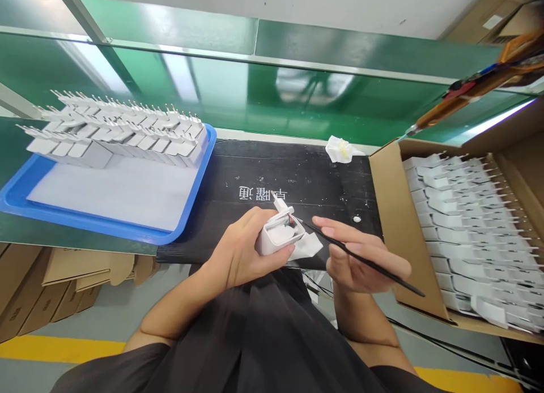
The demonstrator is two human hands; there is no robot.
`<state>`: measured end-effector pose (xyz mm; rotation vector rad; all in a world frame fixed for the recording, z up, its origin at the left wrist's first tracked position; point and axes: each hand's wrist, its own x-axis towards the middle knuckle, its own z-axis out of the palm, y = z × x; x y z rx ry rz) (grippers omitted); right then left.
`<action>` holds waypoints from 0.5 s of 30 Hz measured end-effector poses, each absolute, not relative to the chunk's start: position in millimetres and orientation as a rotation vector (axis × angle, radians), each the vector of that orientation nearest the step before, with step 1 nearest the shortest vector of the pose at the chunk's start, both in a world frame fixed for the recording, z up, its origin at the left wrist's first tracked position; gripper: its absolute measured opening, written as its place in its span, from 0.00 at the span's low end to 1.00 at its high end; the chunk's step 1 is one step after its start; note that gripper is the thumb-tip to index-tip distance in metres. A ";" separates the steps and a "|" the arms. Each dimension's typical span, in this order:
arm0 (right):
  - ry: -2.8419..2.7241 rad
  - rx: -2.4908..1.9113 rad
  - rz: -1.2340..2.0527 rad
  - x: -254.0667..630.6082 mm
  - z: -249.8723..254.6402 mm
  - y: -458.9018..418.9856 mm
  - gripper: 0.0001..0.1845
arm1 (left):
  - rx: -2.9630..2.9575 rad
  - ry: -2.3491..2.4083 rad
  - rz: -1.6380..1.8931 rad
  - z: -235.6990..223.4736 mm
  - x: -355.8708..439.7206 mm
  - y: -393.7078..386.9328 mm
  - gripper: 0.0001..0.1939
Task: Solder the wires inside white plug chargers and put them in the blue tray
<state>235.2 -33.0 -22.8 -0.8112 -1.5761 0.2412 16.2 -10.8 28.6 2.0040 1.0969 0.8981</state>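
Note:
My left hand [242, 243] is wrapped round a white plug adapter housing [274, 240], held above the front of the black mat [229, 172]. Its pin end is tilted up and a bit of red wire shows inside the opening. Between the fingertips of my right hand [361, 254] are black tweezers [374, 261], their tip at the opening's right edge. Whether the tip grips anything is too small to tell. A scrap of white paper [308, 246] lies just behind the housing.
On the left, a blue tray [178, 234] carries rows of white plug adapters [123, 132]. An open cardboard box [386, 195] full of similar adapters stands on the right. A dispenser nozzle [425, 121] hangs above it. Crumpled tissue [339, 149] and a small white blob [357, 219] lie on the mat.

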 end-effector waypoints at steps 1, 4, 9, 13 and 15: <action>-1.582 -0.746 0.172 231.8 -21.5 -30.3 0.25 | 2.008 1.091 0.899 28.9 16.3 -11.4 0.18; -1.612 -0.667 0.094 224.0 -18.6 -23.9 0.28 | 2.012 1.087 0.912 29.2 16.2 -13.2 0.18; -1.612 -0.686 0.167 217.3 -15.9 -24.7 0.35 | 2.016 1.104 0.895 29.7 15.9 -15.5 0.18; -1.612 -0.686 0.136 214.7 -18.9 -24.8 0.37 | 2.018 1.123 0.903 29.9 15.9 -16.4 0.18; -1.621 -0.692 0.105 214.1 -22.3 -24.2 0.35 | 2.026 1.123 0.918 29.5 16.1 -16.8 0.18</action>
